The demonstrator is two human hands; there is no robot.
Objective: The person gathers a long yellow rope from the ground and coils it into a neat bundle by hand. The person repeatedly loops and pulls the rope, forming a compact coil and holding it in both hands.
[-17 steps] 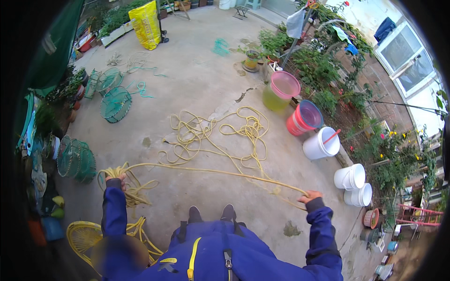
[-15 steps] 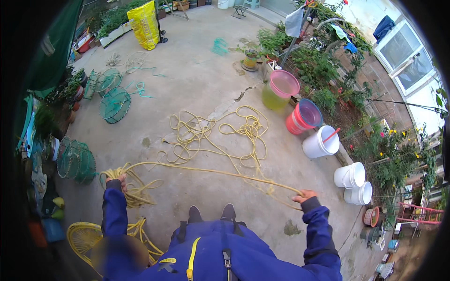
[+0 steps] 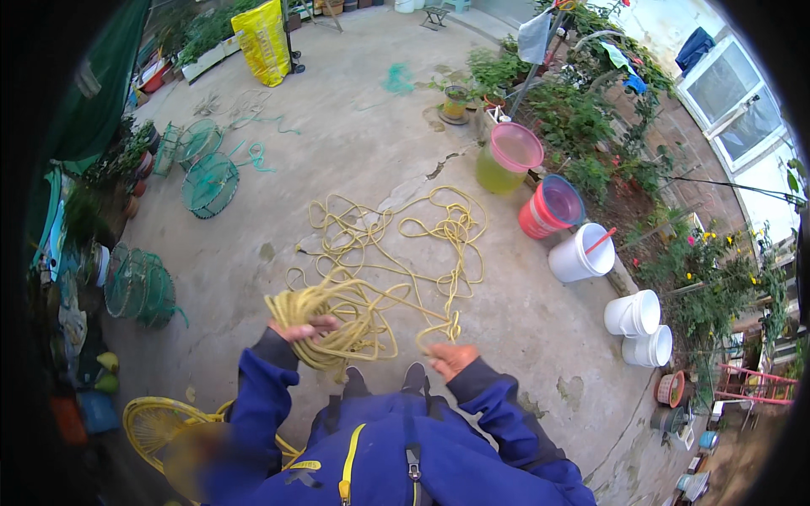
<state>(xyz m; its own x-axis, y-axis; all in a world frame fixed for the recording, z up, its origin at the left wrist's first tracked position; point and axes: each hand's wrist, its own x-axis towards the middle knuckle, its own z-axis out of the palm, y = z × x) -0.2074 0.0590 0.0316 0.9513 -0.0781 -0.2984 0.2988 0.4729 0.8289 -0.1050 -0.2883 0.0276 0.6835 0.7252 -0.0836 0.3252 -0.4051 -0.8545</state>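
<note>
A thick bundle of yellow rope loops [image 3: 337, 325] hangs from my left hand [image 3: 295, 330], which is closed around the coils in front of my body. My right hand [image 3: 450, 360] is closed on a strand of the same rope, a short way to the right and slightly nearer me. Just above my right fist the strand shows a small twisted clump. Beyond both hands, more rope [image 3: 460, 232] lies in loose, tangled loops on the concrete, linked to what I hold. My fingertips on the right are partly hidden.
A yellow wheel-shaped reel [image 3: 160, 426] stands at the lower left. Green mesh traps [image 3: 211, 185] lie to the left. Along the right stand a pink-rimmed tub [image 3: 510, 156], a red bucket [image 3: 547, 209] and white buckets [image 3: 580, 255], beside a planted bed. A yellow sack [image 3: 261, 46] stands far off.
My left hand has swung rightward with the coils, toward the middle. My right hand has come left and inward, and the span of rope between them has gone from stretched to slack.
</note>
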